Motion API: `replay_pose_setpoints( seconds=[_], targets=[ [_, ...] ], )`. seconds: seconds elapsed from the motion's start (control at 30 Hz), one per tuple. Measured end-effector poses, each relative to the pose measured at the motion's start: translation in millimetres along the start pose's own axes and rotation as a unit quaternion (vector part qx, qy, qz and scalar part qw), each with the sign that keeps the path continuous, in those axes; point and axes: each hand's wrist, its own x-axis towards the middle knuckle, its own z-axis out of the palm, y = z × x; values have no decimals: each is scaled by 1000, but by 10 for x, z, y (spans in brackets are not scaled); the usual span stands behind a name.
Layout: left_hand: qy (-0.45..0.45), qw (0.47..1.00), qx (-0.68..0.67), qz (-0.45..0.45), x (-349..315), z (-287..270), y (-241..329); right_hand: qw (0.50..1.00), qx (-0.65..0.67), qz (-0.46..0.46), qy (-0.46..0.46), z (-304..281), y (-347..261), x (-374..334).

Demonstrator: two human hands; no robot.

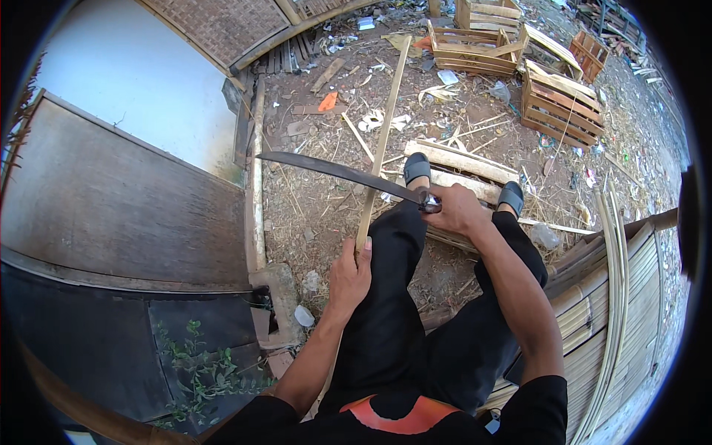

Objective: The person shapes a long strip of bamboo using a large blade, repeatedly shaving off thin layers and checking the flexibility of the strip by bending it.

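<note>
My left hand (pixel 350 276) is closed round a long, flat bamboo strip (pixel 389 111), which slants away from me past my left knee. The strip's near end runs back beneath my left forearm. In my right hand (pixel 458 209) is the handle of a machete (pixel 334 170) with a long, dark, slightly curved blade. That blade points left and crosses the strip a little beyond my left hand. Whether its edge touches the strip, I cannot tell.
Wooden crates (pixel 561 107) stand at the far right. My sandalled feet rest by a slatted wooden crate (pixel 452 165). On my right is a bamboo-slat bench (pixel 586 326) with long thin strips (pixel 614 297) on it. A wooden panel (pixel 126 193) and white wall bound the left. Scraps litter the ground.
</note>
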Motion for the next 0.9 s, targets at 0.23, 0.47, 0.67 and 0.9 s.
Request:
replay_pose_setpoints(
  seconds=[0.23,0.47,0.67,0.9],
  targets=[
    [-18,1000,-17,7,-20,-55,-189,993,-111,-30,-5,77,61,229],
    [-39,997,-18,-59,-40,-213,-286,988,-141,-39,-45,169,-126,480],
    [-54,998,-6,-23,-298,-314,-364,986,-33,164,14,-96,341,654],
    [-46,998,-1,-52,-226,-345,-521,999,-29,11,17,206,-57,548]
  ],
)
